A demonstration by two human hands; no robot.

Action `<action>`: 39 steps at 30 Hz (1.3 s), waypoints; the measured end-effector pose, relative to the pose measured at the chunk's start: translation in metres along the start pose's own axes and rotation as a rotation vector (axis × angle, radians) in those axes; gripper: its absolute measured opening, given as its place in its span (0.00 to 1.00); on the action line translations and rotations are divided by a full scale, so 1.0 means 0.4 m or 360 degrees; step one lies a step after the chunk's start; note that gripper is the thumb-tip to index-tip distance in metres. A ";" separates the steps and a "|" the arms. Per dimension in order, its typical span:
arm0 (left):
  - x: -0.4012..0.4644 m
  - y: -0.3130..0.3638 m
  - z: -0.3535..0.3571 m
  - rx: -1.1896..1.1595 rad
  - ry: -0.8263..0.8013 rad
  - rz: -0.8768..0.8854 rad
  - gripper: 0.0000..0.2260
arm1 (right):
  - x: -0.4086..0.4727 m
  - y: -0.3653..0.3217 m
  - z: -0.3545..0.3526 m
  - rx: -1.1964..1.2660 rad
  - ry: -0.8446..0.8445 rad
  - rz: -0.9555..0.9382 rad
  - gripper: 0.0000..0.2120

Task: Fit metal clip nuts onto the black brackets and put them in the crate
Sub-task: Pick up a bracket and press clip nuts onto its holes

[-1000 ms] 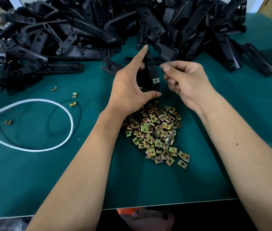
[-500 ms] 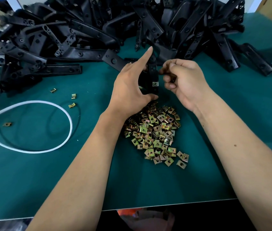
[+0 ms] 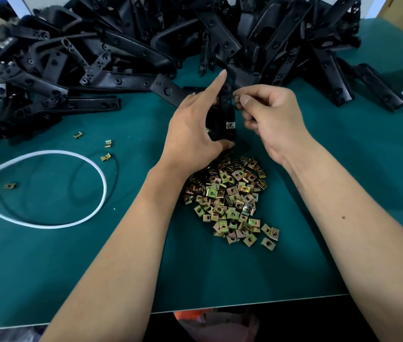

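Two hands met over the green mat (image 3: 77, 262). We saw the left hand (image 3: 193, 129) grip a black bracket (image 3: 227, 112) upright, index finger straight up, w/ one clip nut (image 3: 230, 124) already on it. The right hand (image 3: 269, 119) pinched another nut (image 3: 237, 99) against the bracket's edge. The loose nut pile (image 3: 230, 201) lay just below; the bracket heap (image 3: 146, 45) sat behind.

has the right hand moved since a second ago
Yes. The right hand has lifted slightly away from the clip nut pile toward the upper end of the held bracket, pinching a clip nut.
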State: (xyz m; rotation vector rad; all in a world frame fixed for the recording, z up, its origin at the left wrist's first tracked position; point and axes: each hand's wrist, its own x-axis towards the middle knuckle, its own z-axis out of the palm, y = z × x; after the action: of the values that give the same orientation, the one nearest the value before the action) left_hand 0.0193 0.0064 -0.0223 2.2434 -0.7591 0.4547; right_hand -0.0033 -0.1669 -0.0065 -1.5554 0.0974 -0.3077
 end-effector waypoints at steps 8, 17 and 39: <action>-0.002 0.002 -0.003 -0.0012 0.0006 0.0016 0.53 | -0.007 0.000 0.000 -0.0184 0.0088 -0.0133 0.07; -0.003 0.006 0.000 0.0004 -0.0003 0.0056 0.54 | -0.003 0.007 0.002 -0.0082 0.0180 -0.0141 0.05; -0.003 0.025 0.002 -0.0036 0.0011 0.0016 0.54 | -0.002 0.008 -0.005 0.0075 -0.0023 0.0090 0.05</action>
State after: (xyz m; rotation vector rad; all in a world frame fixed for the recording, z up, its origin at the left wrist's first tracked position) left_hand 0.0121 0.0005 -0.0182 2.2170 -0.7688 0.4568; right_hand -0.0042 -0.1688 -0.0098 -1.5052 0.1217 -0.2523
